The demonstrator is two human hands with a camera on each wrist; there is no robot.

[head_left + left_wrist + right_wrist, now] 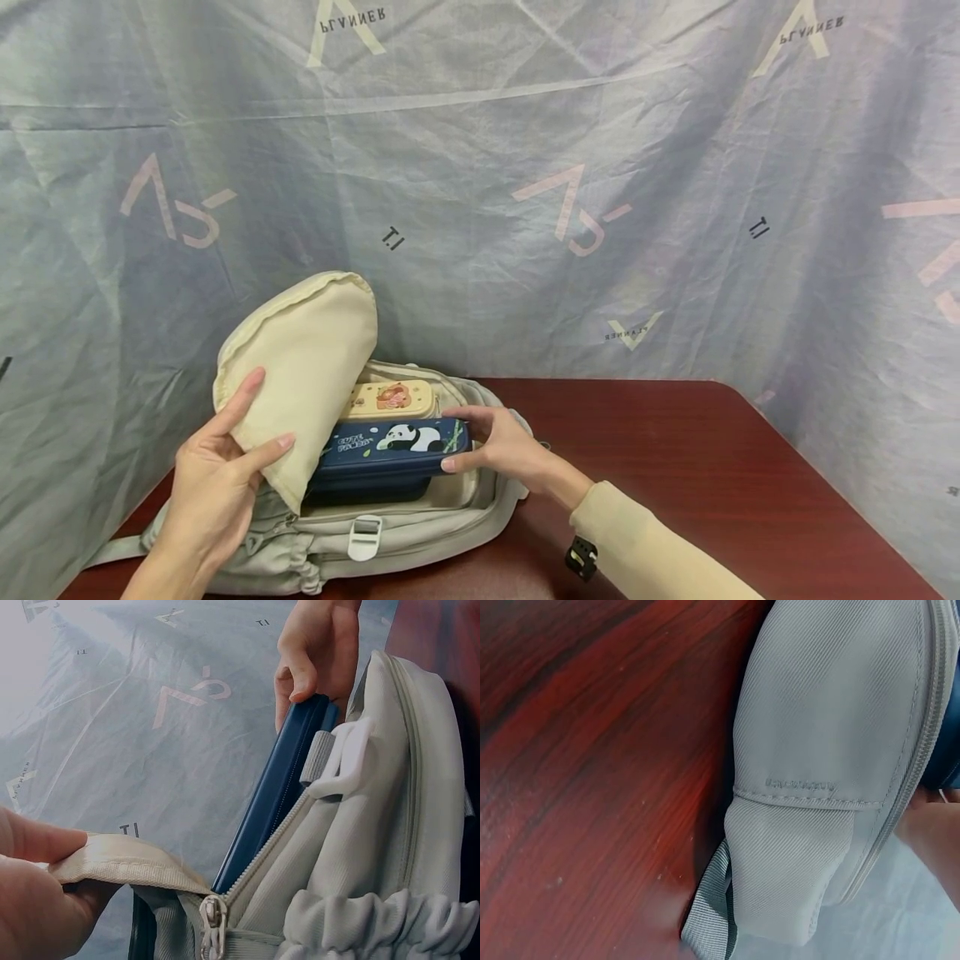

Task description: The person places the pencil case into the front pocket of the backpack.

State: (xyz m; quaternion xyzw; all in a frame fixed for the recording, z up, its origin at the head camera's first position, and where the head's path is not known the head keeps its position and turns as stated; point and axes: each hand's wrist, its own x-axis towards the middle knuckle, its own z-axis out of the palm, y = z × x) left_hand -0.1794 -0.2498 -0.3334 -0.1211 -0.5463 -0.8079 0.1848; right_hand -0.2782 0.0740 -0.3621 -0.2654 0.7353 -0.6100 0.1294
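Observation:
A pale backpack lies on the table with its front pocket unzipped. My left hand pinches the edge of the cream pocket flap and holds it raised. A navy pencil case with a panda and "CUTE PANDA" on it sits partly in the opening, its left end hidden behind the flap. My right hand grips its right end between thumb and fingers. Behind it is a yellow case with a cartoon picture. Another dark item shows beneath the navy case. In the left wrist view the zipper pull hangs beside the flap.
The reddish-brown table extends to the right of the backpack. A grey printed cloth hangs behind and at both sides. A white buckle is on the bag's front, and a grey strap lies by its end.

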